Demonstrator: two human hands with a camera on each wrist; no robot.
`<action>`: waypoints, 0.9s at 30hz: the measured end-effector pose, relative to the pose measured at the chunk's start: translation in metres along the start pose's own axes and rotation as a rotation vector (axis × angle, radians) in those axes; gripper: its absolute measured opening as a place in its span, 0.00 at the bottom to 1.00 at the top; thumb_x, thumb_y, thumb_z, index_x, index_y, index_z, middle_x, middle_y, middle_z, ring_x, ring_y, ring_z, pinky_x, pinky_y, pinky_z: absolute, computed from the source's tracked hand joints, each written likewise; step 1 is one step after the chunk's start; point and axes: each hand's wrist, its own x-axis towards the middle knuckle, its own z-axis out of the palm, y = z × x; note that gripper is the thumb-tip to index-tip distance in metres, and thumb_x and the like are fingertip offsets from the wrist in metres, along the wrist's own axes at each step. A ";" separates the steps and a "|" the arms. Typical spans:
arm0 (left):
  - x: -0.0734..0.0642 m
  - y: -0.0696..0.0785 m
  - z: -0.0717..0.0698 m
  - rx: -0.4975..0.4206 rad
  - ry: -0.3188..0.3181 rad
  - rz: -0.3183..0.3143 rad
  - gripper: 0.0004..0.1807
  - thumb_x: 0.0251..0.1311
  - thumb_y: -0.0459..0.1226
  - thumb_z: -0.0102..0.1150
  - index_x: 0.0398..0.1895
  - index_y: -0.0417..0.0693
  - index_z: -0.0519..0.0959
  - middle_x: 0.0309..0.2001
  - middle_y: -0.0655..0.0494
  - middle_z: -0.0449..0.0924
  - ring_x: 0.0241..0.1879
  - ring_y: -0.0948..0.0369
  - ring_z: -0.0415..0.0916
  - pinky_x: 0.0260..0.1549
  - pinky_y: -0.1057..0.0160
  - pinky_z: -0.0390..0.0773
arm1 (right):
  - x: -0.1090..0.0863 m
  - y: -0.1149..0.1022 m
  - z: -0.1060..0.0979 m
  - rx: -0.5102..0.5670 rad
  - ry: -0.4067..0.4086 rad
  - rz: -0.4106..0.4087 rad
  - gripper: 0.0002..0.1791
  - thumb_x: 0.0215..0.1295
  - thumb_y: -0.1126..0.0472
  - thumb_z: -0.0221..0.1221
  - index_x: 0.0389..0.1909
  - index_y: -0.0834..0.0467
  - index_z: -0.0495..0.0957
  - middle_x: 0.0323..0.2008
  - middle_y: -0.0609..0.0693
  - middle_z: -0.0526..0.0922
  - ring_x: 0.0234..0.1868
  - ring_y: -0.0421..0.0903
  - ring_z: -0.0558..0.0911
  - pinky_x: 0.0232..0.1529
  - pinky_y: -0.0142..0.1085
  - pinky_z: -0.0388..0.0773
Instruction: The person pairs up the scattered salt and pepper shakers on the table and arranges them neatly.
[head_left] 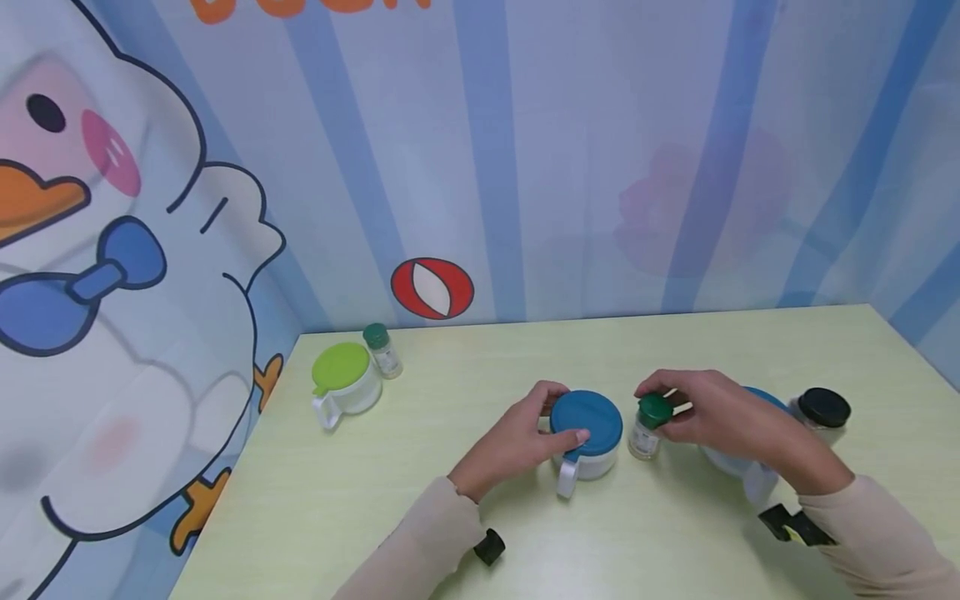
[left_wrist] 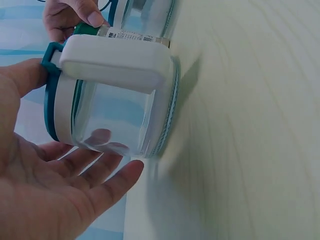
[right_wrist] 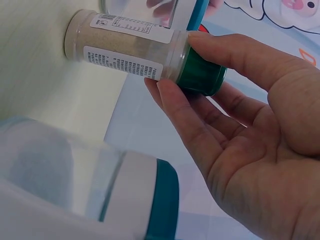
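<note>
A clear seasoning jar with a blue lid and white handle [head_left: 587, 423] stands mid-table. My left hand [head_left: 525, 440] holds it, thumb on the lid and fingers around the far side; in the left wrist view the jar's white handle [left_wrist: 115, 57] faces the camera. Just right of it is a small spice shaker with a green cap [head_left: 647, 429]. My right hand [head_left: 697, 408] pinches the shaker by its cap between thumb and fingers. In the right wrist view the shaker [right_wrist: 130, 45] bears white labels and contains pale brown powder.
Behind my right wrist, a second blue-lidded jar [head_left: 759, 483] is partly hidden, with a black-lidded jar [head_left: 823, 408] beside it. At the back left stand a green-lidded jar [head_left: 343, 379] and another green-capped shaker [head_left: 385, 352]. A printed curtain [head_left: 555, 167] rises behind the table.
</note>
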 end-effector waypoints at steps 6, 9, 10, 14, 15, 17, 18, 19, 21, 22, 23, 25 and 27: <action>-0.001 0.002 0.001 0.052 0.014 0.000 0.39 0.63 0.57 0.65 0.75 0.63 0.63 0.69 0.60 0.68 0.65 0.55 0.69 0.57 0.52 0.80 | 0.000 0.001 -0.001 -0.011 -0.001 -0.007 0.24 0.63 0.68 0.67 0.60 0.61 0.76 0.53 0.56 0.83 0.54 0.56 0.84 0.42 0.37 0.85; -0.001 0.002 0.002 0.064 0.024 0.000 0.39 0.63 0.57 0.65 0.74 0.63 0.64 0.68 0.60 0.68 0.64 0.55 0.69 0.56 0.52 0.80 | 0.000 0.000 -0.002 -0.015 0.001 -0.012 0.24 0.63 0.68 0.67 0.60 0.62 0.76 0.53 0.56 0.83 0.54 0.56 0.84 0.42 0.37 0.85; -0.001 0.002 0.003 0.065 0.029 -0.001 0.39 0.62 0.57 0.65 0.74 0.63 0.64 0.68 0.59 0.68 0.63 0.55 0.69 0.55 0.52 0.80 | 0.000 0.000 -0.002 -0.017 0.001 -0.013 0.24 0.63 0.68 0.67 0.60 0.62 0.76 0.53 0.56 0.83 0.54 0.57 0.84 0.42 0.37 0.85; 0.000 0.001 0.006 0.059 0.057 0.002 0.39 0.61 0.58 0.66 0.73 0.61 0.65 0.68 0.59 0.68 0.62 0.56 0.70 0.54 0.54 0.81 | 0.000 -0.001 -0.002 -0.016 -0.001 -0.013 0.23 0.63 0.68 0.67 0.59 0.62 0.76 0.53 0.56 0.83 0.54 0.57 0.84 0.42 0.37 0.85; 0.000 0.001 0.007 0.057 0.065 0.003 0.39 0.61 0.58 0.66 0.73 0.61 0.65 0.68 0.58 0.68 0.61 0.56 0.70 0.54 0.55 0.81 | 0.000 -0.001 -0.002 -0.016 -0.003 -0.013 0.23 0.63 0.68 0.67 0.59 0.62 0.76 0.53 0.56 0.83 0.54 0.57 0.84 0.42 0.37 0.85; 0.000 0.001 0.009 0.052 0.080 -0.001 0.40 0.60 0.59 0.67 0.73 0.60 0.65 0.67 0.58 0.68 0.61 0.57 0.70 0.53 0.56 0.81 | 0.000 -0.001 -0.002 -0.015 -0.005 -0.013 0.23 0.63 0.68 0.66 0.59 0.61 0.77 0.53 0.55 0.83 0.53 0.56 0.84 0.42 0.37 0.85; 0.000 0.001 0.010 0.045 0.085 -0.001 0.41 0.60 0.59 0.67 0.73 0.59 0.65 0.66 0.58 0.68 0.60 0.57 0.70 0.53 0.56 0.81 | 0.000 0.000 -0.002 -0.016 -0.006 -0.014 0.23 0.63 0.67 0.66 0.59 0.61 0.77 0.53 0.55 0.82 0.53 0.56 0.84 0.43 0.37 0.85; 0.000 0.001 0.012 0.041 0.092 0.000 0.41 0.60 0.59 0.67 0.73 0.58 0.65 0.66 0.58 0.68 0.60 0.57 0.71 0.53 0.57 0.82 | 0.000 0.000 -0.002 -0.018 -0.005 -0.014 0.23 0.63 0.67 0.67 0.59 0.61 0.77 0.53 0.55 0.82 0.53 0.55 0.84 0.43 0.37 0.85; 0.001 0.001 0.014 0.045 0.100 0.004 0.43 0.60 0.60 0.67 0.74 0.55 0.64 0.66 0.56 0.68 0.60 0.56 0.71 0.53 0.57 0.82 | 0.000 0.000 -0.002 -0.019 -0.003 -0.013 0.23 0.63 0.67 0.67 0.59 0.61 0.77 0.53 0.55 0.83 0.53 0.55 0.84 0.42 0.37 0.84; 0.000 0.001 0.015 0.052 0.100 0.004 0.44 0.60 0.60 0.66 0.74 0.54 0.63 0.67 0.56 0.67 0.60 0.57 0.71 0.53 0.57 0.82 | 0.000 0.001 -0.002 -0.020 -0.003 -0.014 0.23 0.63 0.67 0.67 0.60 0.61 0.77 0.53 0.55 0.83 0.53 0.54 0.84 0.42 0.36 0.84; 0.000 0.001 0.016 0.060 0.099 0.006 0.44 0.60 0.61 0.65 0.74 0.53 0.63 0.67 0.55 0.67 0.61 0.56 0.71 0.54 0.58 0.81 | -0.001 0.001 -0.002 -0.019 -0.003 -0.013 0.23 0.63 0.67 0.67 0.60 0.61 0.77 0.53 0.55 0.83 0.53 0.54 0.84 0.42 0.36 0.84; -0.001 0.001 0.017 0.078 0.093 0.014 0.44 0.62 0.61 0.63 0.75 0.52 0.61 0.68 0.55 0.66 0.62 0.56 0.71 0.54 0.58 0.81 | -0.001 0.001 -0.001 -0.013 -0.004 -0.012 0.23 0.63 0.67 0.67 0.60 0.61 0.77 0.53 0.55 0.83 0.53 0.54 0.84 0.42 0.36 0.84; -0.003 0.001 0.017 0.081 0.077 0.018 0.43 0.64 0.59 0.63 0.76 0.53 0.60 0.69 0.56 0.65 0.64 0.56 0.70 0.55 0.60 0.81 | -0.002 0.001 -0.001 -0.004 -0.010 -0.007 0.23 0.63 0.67 0.67 0.60 0.61 0.77 0.53 0.55 0.83 0.53 0.54 0.84 0.42 0.36 0.84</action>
